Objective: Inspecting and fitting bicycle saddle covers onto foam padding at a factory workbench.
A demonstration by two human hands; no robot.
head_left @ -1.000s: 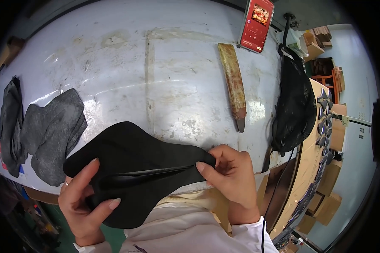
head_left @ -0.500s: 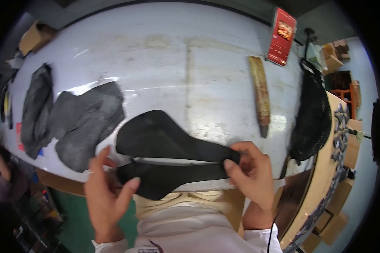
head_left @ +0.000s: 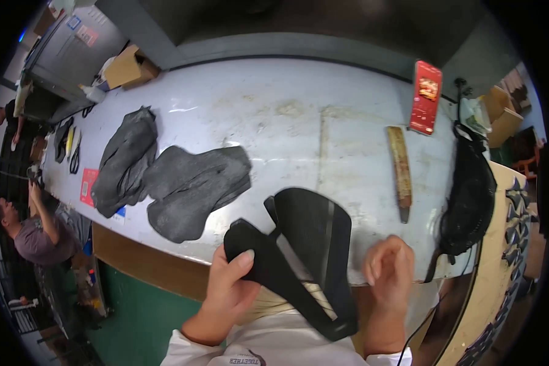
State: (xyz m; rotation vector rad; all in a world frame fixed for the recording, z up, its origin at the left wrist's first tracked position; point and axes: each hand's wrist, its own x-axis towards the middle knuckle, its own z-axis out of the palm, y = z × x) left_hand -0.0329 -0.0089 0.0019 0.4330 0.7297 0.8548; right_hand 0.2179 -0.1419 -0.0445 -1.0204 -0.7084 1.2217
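Observation:
My left hand (head_left: 232, 280) grips a black sheet piece shaped like a shoe upper (head_left: 317, 244), its thumb on top of the left wing. The piece hangs tilted over the table's front edge. Its two wings spread apart and join at the lower end, with a long slot between them. To the right of the piece and apart from it, my right hand (head_left: 389, 268) is raised with its fingers curled in; I see nothing in it. Left of centre on the table lie grey stacked cut pieces (head_left: 195, 189) and a dark grey folded bundle (head_left: 127, 161).
The white table (head_left: 287, 134) bears a worn, yellowish flat-handled tool (head_left: 400, 174) and a phone (head_left: 425, 97) standing upright. A black mesh bag (head_left: 470, 195) hangs at the right edge. An open cardboard box (head_left: 130, 68) sits far left; another person (head_left: 39, 235) is further left.
My right hand has let go of the black piece's narrow end and moved away. My left hand now grips the piece, which has turned so its joined end points down. The view has shifted.

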